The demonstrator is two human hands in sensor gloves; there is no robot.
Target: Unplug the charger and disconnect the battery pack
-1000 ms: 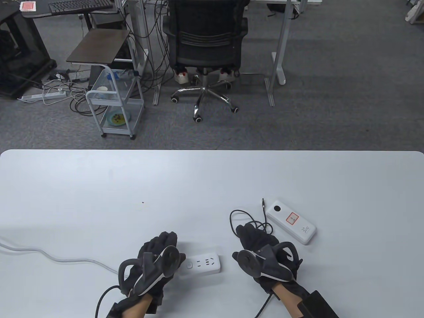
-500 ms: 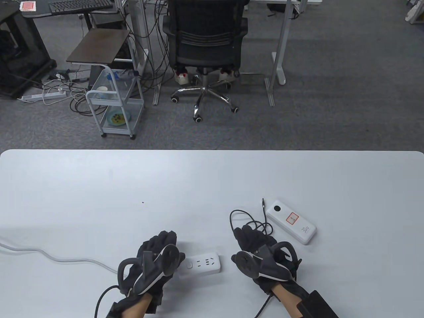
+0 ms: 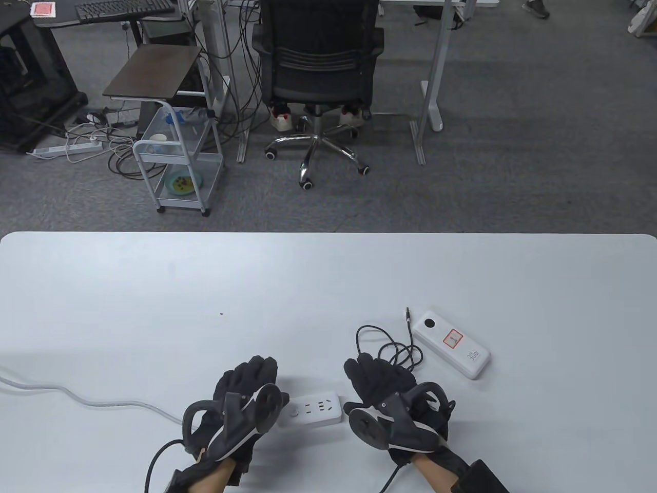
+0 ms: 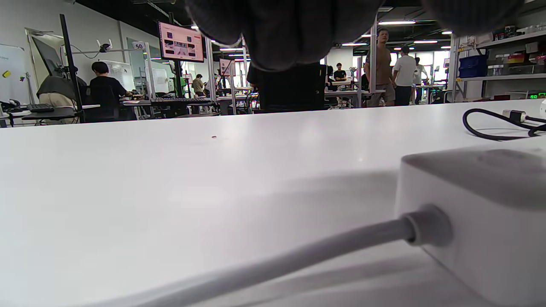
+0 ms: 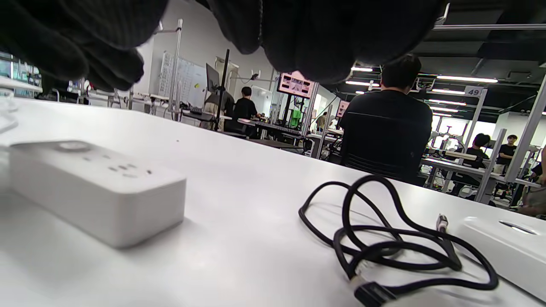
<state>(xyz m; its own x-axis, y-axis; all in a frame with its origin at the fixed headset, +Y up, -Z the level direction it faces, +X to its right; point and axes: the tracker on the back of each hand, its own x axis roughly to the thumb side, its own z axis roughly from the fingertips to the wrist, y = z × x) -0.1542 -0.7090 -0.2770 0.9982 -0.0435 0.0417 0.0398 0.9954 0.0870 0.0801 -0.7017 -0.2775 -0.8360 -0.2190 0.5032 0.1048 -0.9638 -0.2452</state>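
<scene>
White tabletop (image 3: 154, 287) with rounded corners, set in an open office: grey carpet, black swivel chair (image 3: 318, 77), small wheeled cart (image 3: 177, 164) and tangled floor cables beyond the far edge. Near the front edge, a white power strip (image 3: 313, 408) with empty sockets and a grey cord (image 3: 92, 400) trailing left. Left hand (image 3: 241, 405) just left of it, right hand (image 3: 390, 400) just right; fingers (image 3: 256, 370) loosely spread, gripping nothing. Black cable (image 3: 390, 349) coiled loose beside the white battery pack (image 3: 451, 345), plug end lying free. From the right wrist view only: cable's two bare plugs (image 5: 441, 221). From the left wrist view only: cord entering the strip's end (image 4: 426, 224), people at distant desks.
</scene>
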